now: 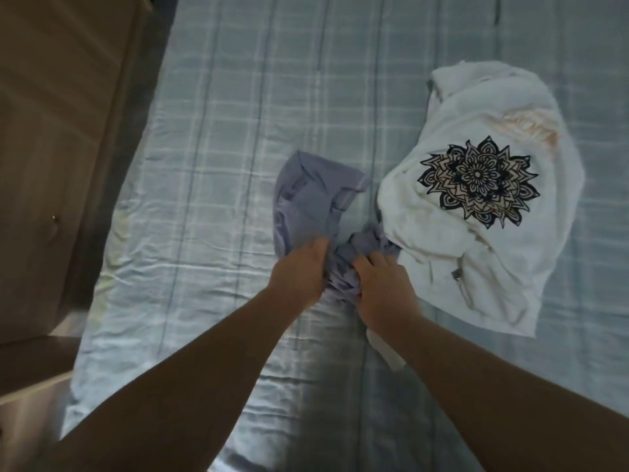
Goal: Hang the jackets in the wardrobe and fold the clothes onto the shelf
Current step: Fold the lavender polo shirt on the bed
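Observation:
A crumpled lavender-grey garment (308,199) lies in the middle of the bed. My left hand (299,270) grips its bunched near end from the left. My right hand (384,287) grips the same bunch from the right, fingers curled into the cloth. Right beside it, touching it, lies a white garment (452,240) with a black mandala print (478,182) and an orange stain near its top. The lavender cloth runs partly under the white one.
The bed (204,199) has a pale blue checked sheet, wrinkled at the near left. A brown wooden cabinet (58,148) with a small knob stands along the bed's left side. A small white scrap (391,356) lies under my right forearm.

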`<state>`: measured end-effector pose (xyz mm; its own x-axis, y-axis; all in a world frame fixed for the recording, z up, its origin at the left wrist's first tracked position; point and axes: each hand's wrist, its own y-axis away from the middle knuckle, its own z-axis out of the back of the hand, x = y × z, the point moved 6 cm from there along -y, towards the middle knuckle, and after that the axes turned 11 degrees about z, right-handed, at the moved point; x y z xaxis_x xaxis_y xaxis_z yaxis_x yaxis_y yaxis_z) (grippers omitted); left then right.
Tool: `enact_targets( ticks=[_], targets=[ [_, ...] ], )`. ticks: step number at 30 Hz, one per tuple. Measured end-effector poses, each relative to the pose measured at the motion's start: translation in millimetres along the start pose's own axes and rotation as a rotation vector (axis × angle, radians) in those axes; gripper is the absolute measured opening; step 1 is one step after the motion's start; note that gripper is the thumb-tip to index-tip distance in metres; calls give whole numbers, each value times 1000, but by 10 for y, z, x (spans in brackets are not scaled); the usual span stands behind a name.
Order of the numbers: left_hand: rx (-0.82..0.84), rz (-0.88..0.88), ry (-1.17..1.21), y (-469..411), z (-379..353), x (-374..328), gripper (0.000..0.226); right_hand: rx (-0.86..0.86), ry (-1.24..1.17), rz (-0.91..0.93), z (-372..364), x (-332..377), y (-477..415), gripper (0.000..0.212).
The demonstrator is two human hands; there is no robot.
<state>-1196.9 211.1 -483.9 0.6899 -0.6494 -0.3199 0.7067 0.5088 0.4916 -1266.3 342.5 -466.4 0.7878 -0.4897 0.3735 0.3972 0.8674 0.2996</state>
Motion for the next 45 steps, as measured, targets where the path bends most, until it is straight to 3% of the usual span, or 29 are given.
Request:
enact_targets(
  ticks=[4,9,14,17,20,25,29,32,35,39,41,43,45],
  targets=[
    [83,-28,104,615,-154,139,56,-9,1,-69,31,106,555,37],
    [169,-35,16,1267,-342,290,16,92,9,-114,1,283,1268,41],
    [114,-85,98,1900,-315,202,17,56,-14,-121,49,509,1962,43],
    [79,-84,231,2244,-255,77,12,11,-56,-126,154,531,2322,30],
    [99,6,319,2590,-323,-13,7,56,-192,-136,212,520,2675,14],
    [126,164,628,3162,-509,-268,4,-17,-485,-107,365,572,3376,31],
    [12,267,630,3788,-659,-438,8,-23,-461,-33,442,537,3989,19],
    [-75,332,586,4267,-727,-529,7,26,-367,10,436,490,4334,31],
    [-122,453,853,4676,-733,-558,22,64,-352,33,376,565,4563,28],
    [-97,470,1687,5049,-695,-558,34,37,-447,73,350,795,4676,23],
    [-74,462,1988,5166,-594,-524,34,81,-440,95,358,935,4634,10],
    [-109,520,2089,5217,-467,-415,32,128,-414,104,327,1035,4544,18],
    [-151,583,1985,5224,-309,-267,38,121,-399,72,315,1109,4448,35]
  ],
)
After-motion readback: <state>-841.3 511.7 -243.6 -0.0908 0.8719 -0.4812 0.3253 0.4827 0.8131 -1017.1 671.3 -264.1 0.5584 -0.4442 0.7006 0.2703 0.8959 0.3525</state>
